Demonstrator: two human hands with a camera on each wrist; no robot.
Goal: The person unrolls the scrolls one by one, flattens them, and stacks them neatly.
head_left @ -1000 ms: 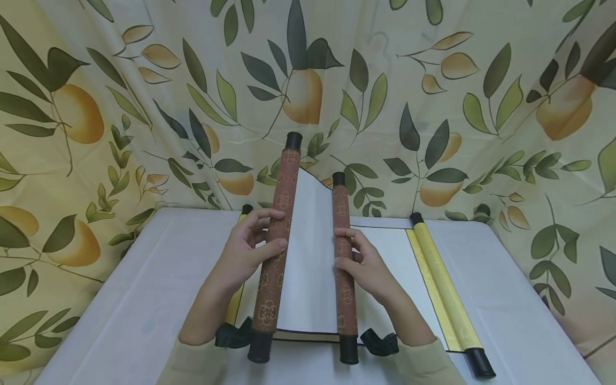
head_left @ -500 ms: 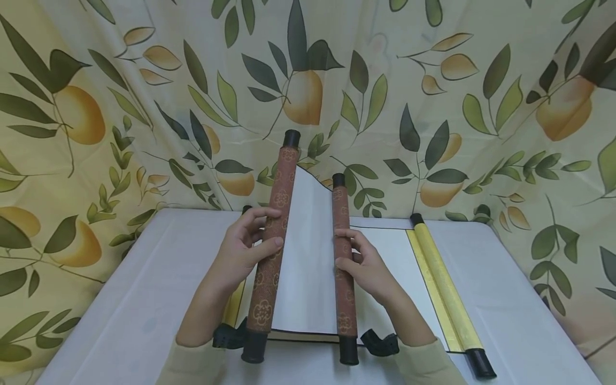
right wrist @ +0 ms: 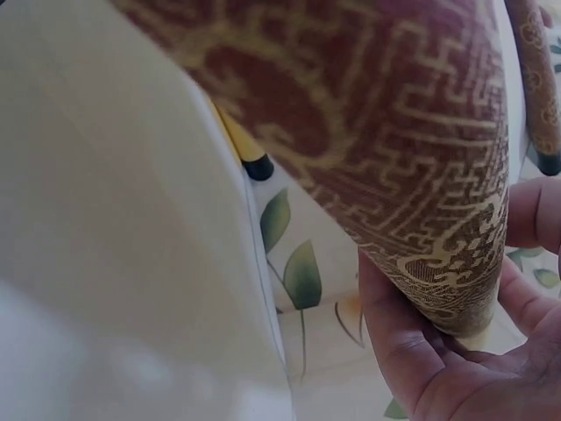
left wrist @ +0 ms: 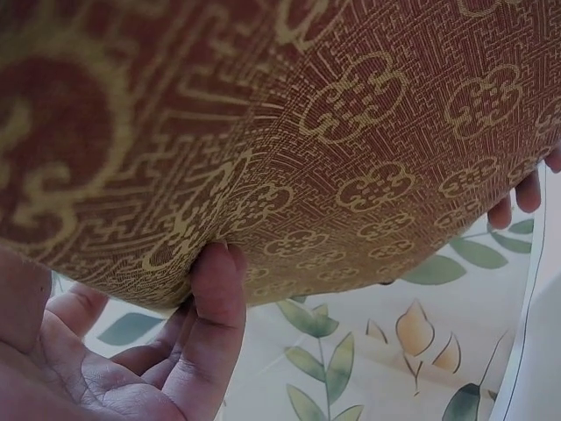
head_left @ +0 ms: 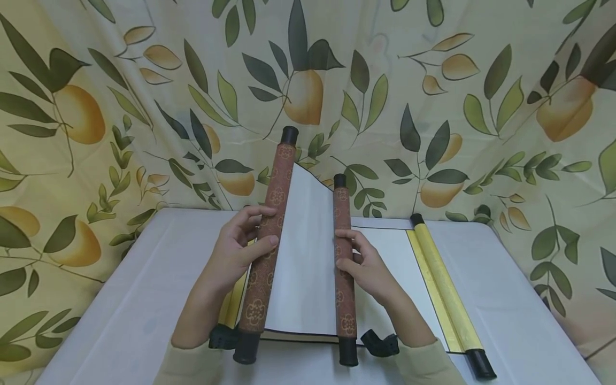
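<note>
A scroll with reddish-brown, gold-patterned backing (left wrist: 377,184) is held partly unrolled above the table, its white sheet (head_left: 305,256) facing me. My left hand (head_left: 236,248) grips the thicker left roll (head_left: 255,299), thumb in front; this roll leans, its black top knob to the right. Around the thinner, nearly upright right roll (head_left: 345,305) curl the fingers of my right hand (head_left: 368,264). Close up in the right wrist view, that hand (right wrist: 465,377) pinches the patterned roll (right wrist: 377,149). Below lies a second scroll with yellow edging (head_left: 447,289), spread out and partly hidden.
The white-covered table (head_left: 515,299) extends to both sides. Behind its far edge hangs a curtain (head_left: 308,96) printed with fruit and leaves. Black wrist mounts (head_left: 380,343) sit near both cuffs, close to the lower knobs.
My left hand has moved slightly left with its roll, so a wider strip of white sheet shows between the rolls. The right hand and its roll stay nearly still.
</note>
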